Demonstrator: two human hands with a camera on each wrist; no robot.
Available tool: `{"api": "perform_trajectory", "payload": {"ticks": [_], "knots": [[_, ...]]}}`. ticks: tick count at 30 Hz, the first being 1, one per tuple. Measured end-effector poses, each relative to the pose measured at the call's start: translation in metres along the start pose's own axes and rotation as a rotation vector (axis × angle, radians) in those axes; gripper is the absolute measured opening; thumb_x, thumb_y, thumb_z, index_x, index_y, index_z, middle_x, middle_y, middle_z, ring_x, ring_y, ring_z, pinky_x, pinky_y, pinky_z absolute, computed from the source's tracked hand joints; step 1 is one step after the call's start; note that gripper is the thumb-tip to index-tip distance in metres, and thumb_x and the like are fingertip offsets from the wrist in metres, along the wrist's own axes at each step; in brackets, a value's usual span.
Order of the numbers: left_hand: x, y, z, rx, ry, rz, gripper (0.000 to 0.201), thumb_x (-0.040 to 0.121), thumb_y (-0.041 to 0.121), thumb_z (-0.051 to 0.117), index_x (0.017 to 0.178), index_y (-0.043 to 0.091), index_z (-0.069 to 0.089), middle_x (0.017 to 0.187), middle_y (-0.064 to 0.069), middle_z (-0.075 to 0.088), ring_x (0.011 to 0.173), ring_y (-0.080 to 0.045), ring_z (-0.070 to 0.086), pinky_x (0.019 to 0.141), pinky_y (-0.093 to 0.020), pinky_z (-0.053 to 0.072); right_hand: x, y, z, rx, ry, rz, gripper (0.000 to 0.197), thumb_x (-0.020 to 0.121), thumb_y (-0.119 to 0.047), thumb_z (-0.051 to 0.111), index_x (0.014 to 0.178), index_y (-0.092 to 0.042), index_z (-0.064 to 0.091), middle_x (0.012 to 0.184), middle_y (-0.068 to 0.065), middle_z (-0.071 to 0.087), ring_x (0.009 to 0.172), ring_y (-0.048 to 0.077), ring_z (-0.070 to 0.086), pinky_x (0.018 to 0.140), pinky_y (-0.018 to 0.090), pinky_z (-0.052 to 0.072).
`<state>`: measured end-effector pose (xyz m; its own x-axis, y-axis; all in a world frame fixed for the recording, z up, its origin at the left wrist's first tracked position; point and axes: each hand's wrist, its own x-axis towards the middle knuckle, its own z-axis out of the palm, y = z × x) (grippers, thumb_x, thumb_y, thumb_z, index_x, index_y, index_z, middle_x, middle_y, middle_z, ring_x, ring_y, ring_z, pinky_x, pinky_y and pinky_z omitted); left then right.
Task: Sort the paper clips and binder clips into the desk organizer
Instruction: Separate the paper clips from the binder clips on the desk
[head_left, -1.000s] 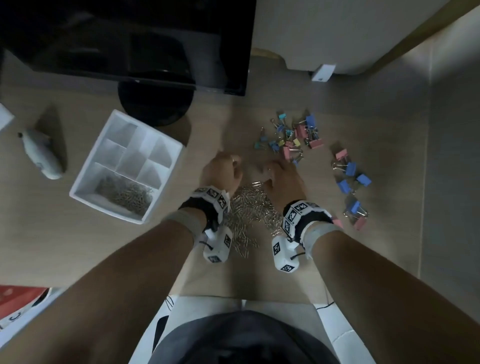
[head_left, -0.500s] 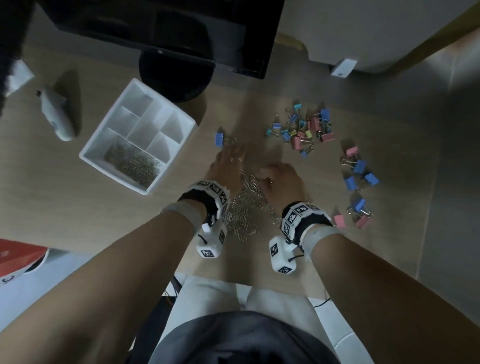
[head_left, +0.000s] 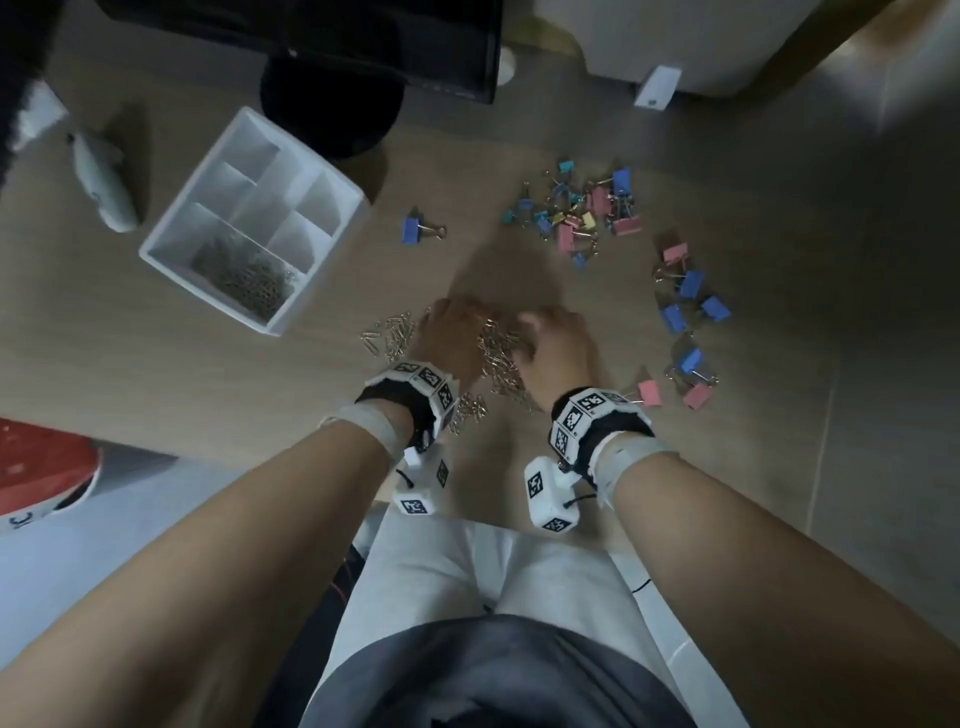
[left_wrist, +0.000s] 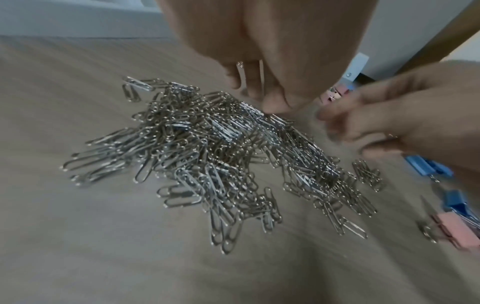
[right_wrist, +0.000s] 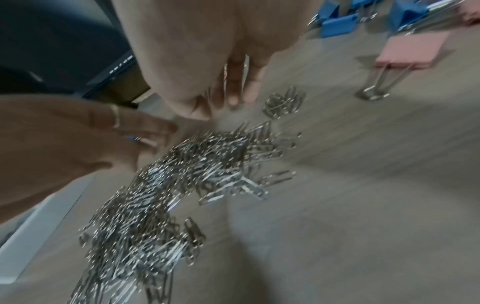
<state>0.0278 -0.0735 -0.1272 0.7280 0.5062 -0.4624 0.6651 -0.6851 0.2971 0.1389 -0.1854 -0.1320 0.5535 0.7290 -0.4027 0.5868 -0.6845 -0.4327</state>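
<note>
The heap of paper clips lay on the bench between the two hands, its long axis running roughly from 12 to 6 o'clock in the head view. The left hand sat at its 9 o'clock side, the right hand at its 3 o'clock side, about equally near. Both hands' fingers pointed down with their tips touching the far end of the heap; whether either had clips pinched or only raked them I could not tell. A small spill of clips lay outside the left hand at 9 o'clock. The desk organizer, its nearest compartment already holding paper clips, stood toward 10 o'clock from the hands, so the left hand looked better placed to carry there. Binder clips lay scattered at 1 and 3 o'clock.

Against half a second before, the hands had drawn nearer the body, and the lone blue binder clip lay well clear of the left fingers.
</note>
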Motion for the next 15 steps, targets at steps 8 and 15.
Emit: {"api": "perform_trajectory", "payload": {"ticks": [8,15], "knots": [[-0.022,-0.01,0.005,-0.046,0.208,-0.209,0.069,0.081,0.026,0.069,0.143,0.017,0.041,0.149,-0.01,0.03,0.137,-0.032,0.032,0.11,-0.047,0.035,-0.028,0.039,-0.006,-0.078,0.05,0.371,0.059,0.09,-0.041,0.058,0.132,-0.003,0.044,0.131,0.021,0.046,0.121,0.04,0.044,0.1,0.048,0.036],[-0.022,-0.032,0.008,0.01,-0.048,-0.217,0.06,0.083,0.029,0.063,0.139,0.013,0.047,0.149,-0.006,0.028,0.138,-0.031,0.025,0.111,-0.046,0.034,-0.021,-0.024,0.025,0.001,-0.007,0.258,0.062,0.089,-0.048,0.057,0.133,-0.006,0.045,0.131,0.016,0.047,0.122,0.037,0.045,0.103,0.046,0.035]]}}
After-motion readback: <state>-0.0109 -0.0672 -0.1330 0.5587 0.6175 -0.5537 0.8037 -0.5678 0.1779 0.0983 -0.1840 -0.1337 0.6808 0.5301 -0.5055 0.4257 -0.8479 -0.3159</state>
